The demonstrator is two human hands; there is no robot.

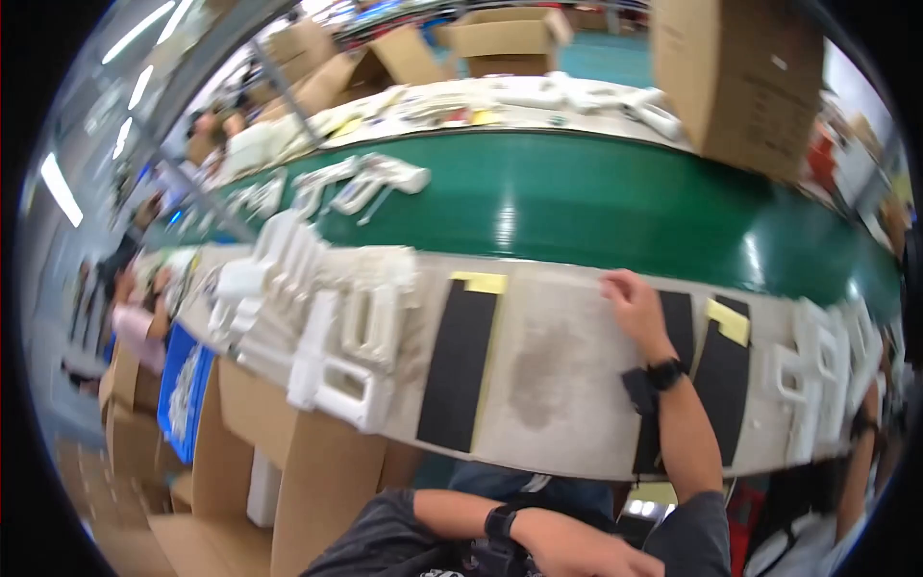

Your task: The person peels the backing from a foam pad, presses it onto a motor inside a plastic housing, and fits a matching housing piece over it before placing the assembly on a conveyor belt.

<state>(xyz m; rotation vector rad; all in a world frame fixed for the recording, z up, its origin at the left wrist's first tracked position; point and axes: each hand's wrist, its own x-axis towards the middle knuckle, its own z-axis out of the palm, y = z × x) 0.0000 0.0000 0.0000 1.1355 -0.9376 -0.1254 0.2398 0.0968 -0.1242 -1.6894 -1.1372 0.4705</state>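
My right hand (635,306) is raised over the far part of the pale worktable (548,327), close to the green conveyor. Its fingers are curled, and no object shows in them. A black band with a small dark box sits on that wrist. Across my body at the lower edge lies my left hand (585,548), fingers stretched to the right and partly cut off by the picture's edge; nothing shows in it. On the table, a black strip (460,370) with yellow tape lies left of the bare middle, and another black strip (723,380) lies to the right.
White plastic gun-shaped housings (332,370) are piled at the left, more white housings (812,370) at the right. The green conveyor (577,207) runs behind, carrying white parts (380,183). Cardboard boxes (317,481) and a blue crate (183,394) stand lower left. Other people work at both sides.
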